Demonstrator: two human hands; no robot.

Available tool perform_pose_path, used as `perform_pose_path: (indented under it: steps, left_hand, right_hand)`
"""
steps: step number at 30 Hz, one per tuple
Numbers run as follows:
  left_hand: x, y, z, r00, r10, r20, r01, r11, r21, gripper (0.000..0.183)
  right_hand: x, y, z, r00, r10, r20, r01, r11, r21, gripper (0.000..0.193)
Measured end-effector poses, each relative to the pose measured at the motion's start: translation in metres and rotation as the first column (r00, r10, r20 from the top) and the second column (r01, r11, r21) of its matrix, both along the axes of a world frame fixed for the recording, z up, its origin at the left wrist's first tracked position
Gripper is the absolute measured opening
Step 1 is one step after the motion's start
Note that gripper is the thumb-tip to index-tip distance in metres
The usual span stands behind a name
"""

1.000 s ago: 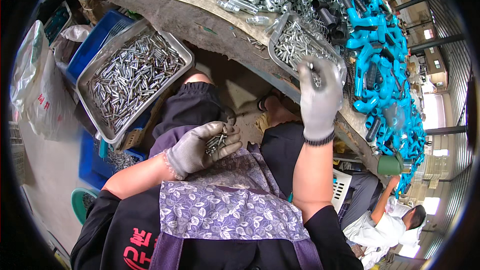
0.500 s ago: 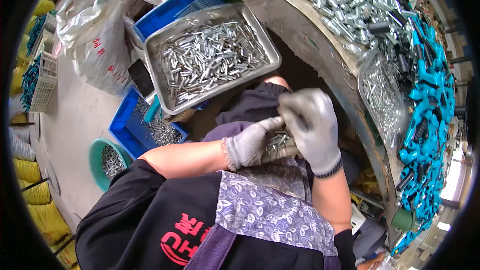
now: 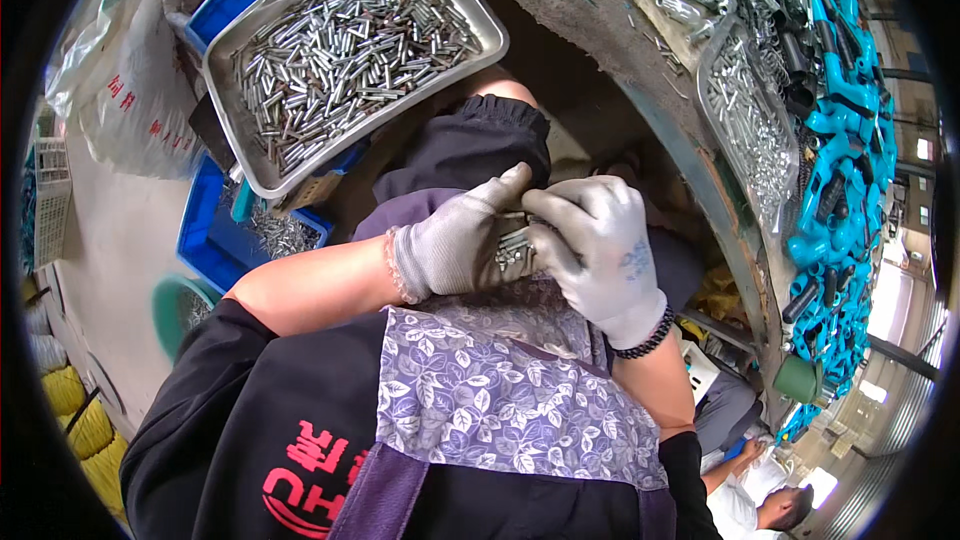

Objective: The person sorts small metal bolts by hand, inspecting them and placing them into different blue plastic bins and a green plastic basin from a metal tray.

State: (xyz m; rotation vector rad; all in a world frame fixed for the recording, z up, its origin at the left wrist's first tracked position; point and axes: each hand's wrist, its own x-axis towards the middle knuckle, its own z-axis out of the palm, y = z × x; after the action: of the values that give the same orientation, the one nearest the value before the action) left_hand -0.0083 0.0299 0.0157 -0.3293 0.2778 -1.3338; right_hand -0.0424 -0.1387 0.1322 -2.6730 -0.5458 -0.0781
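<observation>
My left hand point(image 3: 450, 243), in a grey-white work glove, is cupped above my lap with its thumb raised. Several short silvery metal pins point(image 3: 514, 248) lie in its palm. My right hand point(image 3: 605, 255), gloved too and with a dark beaded band at the wrist, meets it from the right. Its thumb and fingers are bent together at the edge of the pins; whatever they pinch is hidden. Beyond my hands, a metal tray point(image 3: 492, 28) full of similar pins rests tilted near my knee.
A blue bin point(image 3: 200, 230) with small metal parts and a green bucket point(image 3: 168, 315) stand at left, below a white sack point(image 3: 140, 105). Along the right curves a worktable edge point(image 3: 650, 80), bearing bagged metal parts point(image 3: 745, 130) and teal tool bodies point(image 3: 850, 175). Another person point(image 3: 735, 500) sits at lower right.
The view has shifted, so the tray sits farther up and left. My left thumb has lifted away from the pins. My right hand has turned lower, its fingers now beside the pins.
</observation>
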Motion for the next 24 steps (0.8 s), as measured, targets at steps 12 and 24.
perform_pose_path:
  steps: [12,24]
  left_hand:
    - [-0.001,-0.006,0.017,0.992,0.018,0.126,-0.029,0.996,0.080,0.065]
    - [-0.007,-0.005,-0.003,0.965,-0.024,0.262,-0.023,0.985,0.172,0.067]
  right_hand:
    - [-0.004,-0.007,0.000,0.988,0.155,0.027,-0.152,0.984,-0.094,0.020]
    - [-0.002,-0.006,-0.010,0.980,0.186,-0.069,-0.193,0.975,-0.112,0.016]
